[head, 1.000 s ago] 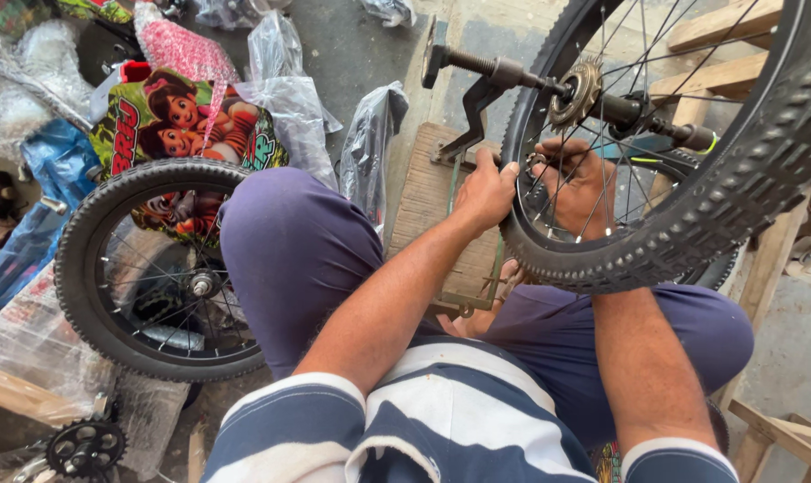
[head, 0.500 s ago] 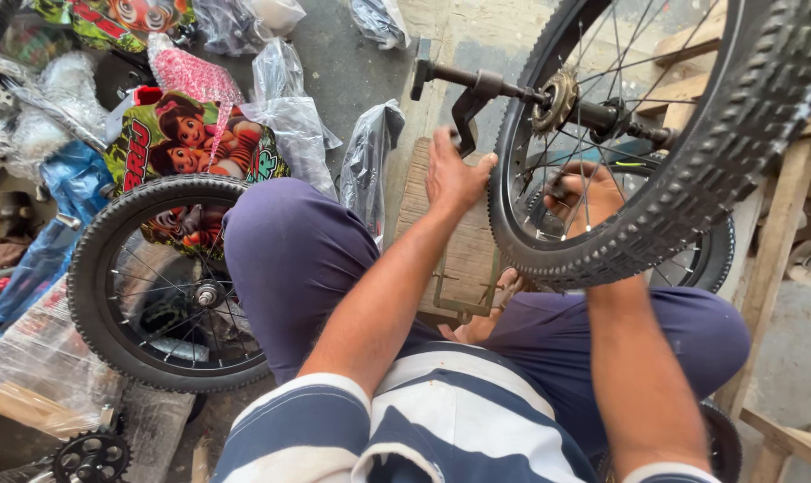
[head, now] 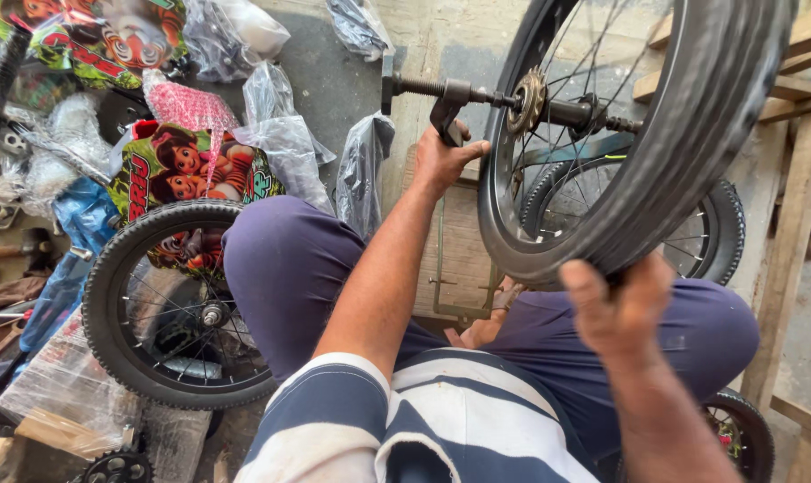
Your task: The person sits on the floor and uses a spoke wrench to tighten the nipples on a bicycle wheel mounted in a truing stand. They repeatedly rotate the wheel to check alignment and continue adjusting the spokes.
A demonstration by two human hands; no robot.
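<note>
I sit holding a black bicycle wheel point(head: 692, 134) upright over my lap. Its threaded axle point(head: 423, 87) sticks out to the left, and a small sprocket point(head: 526, 98) sits at the hub. My left hand point(head: 445, 161) is closed around a dark wrench-like tool point(head: 445, 112) hanging on that axle. My right hand point(head: 615, 309) grips the tyre's tread at the wheel's lower edge and is slightly blurred. My legs in purple trousers point(head: 289, 268) lie under the wheel.
A smaller spoked wheel point(head: 168, 304) leans by my left knee. Plastic bags point(head: 280, 143) and colourful printed packaging point(head: 191, 165) cover the floor at left. Another wheel point(head: 718, 233) stands behind, wooden slats point(head: 794, 224) at right, a chainring point(head: 119, 467) at bottom left.
My right hand has left the hub area and now grips the tyre's outer tread. My left hand has shifted from the rim to the tool on the axle. The wheel is nearer.
</note>
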